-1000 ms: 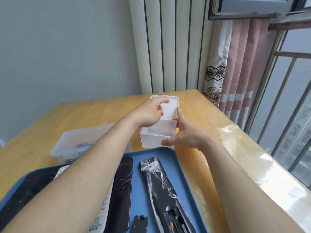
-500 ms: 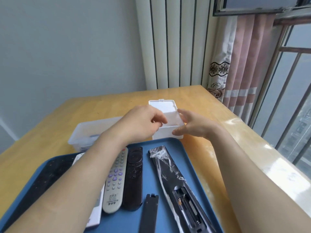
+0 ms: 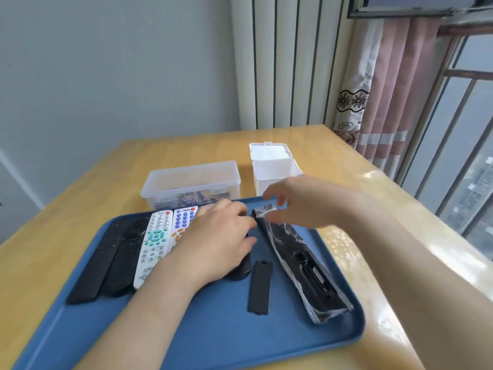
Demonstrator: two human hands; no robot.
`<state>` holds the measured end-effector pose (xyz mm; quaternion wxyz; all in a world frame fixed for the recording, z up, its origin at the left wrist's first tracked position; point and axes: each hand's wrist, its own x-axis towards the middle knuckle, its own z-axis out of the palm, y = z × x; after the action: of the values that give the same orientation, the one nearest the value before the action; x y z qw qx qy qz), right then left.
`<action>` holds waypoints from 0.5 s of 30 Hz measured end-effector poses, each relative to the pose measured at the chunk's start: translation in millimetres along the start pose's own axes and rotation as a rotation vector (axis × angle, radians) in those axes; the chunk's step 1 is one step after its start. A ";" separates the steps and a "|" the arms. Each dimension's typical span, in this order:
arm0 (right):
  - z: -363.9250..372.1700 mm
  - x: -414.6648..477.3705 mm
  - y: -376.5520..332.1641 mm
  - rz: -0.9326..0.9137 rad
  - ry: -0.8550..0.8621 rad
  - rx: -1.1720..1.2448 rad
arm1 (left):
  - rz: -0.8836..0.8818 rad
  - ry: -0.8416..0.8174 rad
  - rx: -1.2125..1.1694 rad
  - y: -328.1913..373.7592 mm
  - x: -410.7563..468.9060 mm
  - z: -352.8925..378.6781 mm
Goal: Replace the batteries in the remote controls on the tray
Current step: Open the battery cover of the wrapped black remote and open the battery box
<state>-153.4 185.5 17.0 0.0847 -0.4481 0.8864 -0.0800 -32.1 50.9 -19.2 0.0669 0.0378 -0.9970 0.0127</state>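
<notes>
A blue tray (image 3: 213, 329) holds several remote controls. On its right lies a black remote in clear plastic wrap (image 3: 298, 260), back up, its battery bay uncovered. The loose black battery cover (image 3: 260, 287) lies beside it. My right hand (image 3: 301, 201) hovers over the wrapped remote's far end, fingers apart, holding nothing. My left hand (image 3: 218, 241) rests over a black remote (image 3: 241, 271) in the tray's middle; I cannot tell whether it grips it. Two white remotes (image 3: 153, 247) and two black ones (image 3: 106, 260) lie to the left.
Behind the tray stand a clear plastic bin with batteries (image 3: 190, 184) and a small white box (image 3: 274, 172) with its lid flipped back. The wooden table (image 3: 53, 236) meets a window ledge on the right, with a curtain (image 3: 386, 89) and radiator behind.
Both hands let go of the small white box, left with its lid back, and drew toward me over the tray. The view tilted down, showing more of the tray.
</notes>
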 end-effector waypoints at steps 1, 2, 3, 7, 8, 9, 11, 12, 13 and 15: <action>10.3 -4.6 -2.3 0.009 -0.017 -0.047 | 0.024 0.001 -0.046 2.5 -3.4 -1.5; 18.1 -8.6 -2.5 0.025 -0.038 -0.082 | 0.047 -0.019 -0.104 5.5 -5.9 -3.5; 24.9 -12.6 -2.8 0.044 -0.059 -0.099 | 0.071 -0.063 -0.154 8.4 -9.7 -4.4; 34.6 -20.0 -6.1 0.120 -0.028 -0.101 | 0.148 -0.203 -0.128 16.1 -17.1 -4.6; 36.7 -18.7 -7.8 0.134 -0.007 -0.104 | 0.148 -0.198 -0.135 15.6 -16.9 -3.4; 38.5 -17.5 -9.3 0.147 0.013 -0.113 | 0.143 -0.189 -0.150 15.7 -16.2 -2.7; 41.0 -16.3 -11.8 0.174 0.038 -0.133 | 0.131 -0.171 -0.169 17.5 -14.4 -0.1; 41.6 -16.5 -12.4 0.192 0.049 -0.135 | 0.121 -0.165 -0.172 18.9 -13.1 1.9; 41.7 -16.9 -13.2 0.212 0.062 -0.134 | 0.110 -0.155 -0.175 20.1 -12.5 3.6; 41.8 -17.8 -13.3 0.245 0.103 -0.133 | 0.107 -0.127 -0.165 20.8 -11.1 6.5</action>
<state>-123.3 189.3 -19.4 0.0181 -0.3363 0.9410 -0.0329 -23.6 72.2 -27.6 0.0057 -0.0205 -0.9974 -0.0682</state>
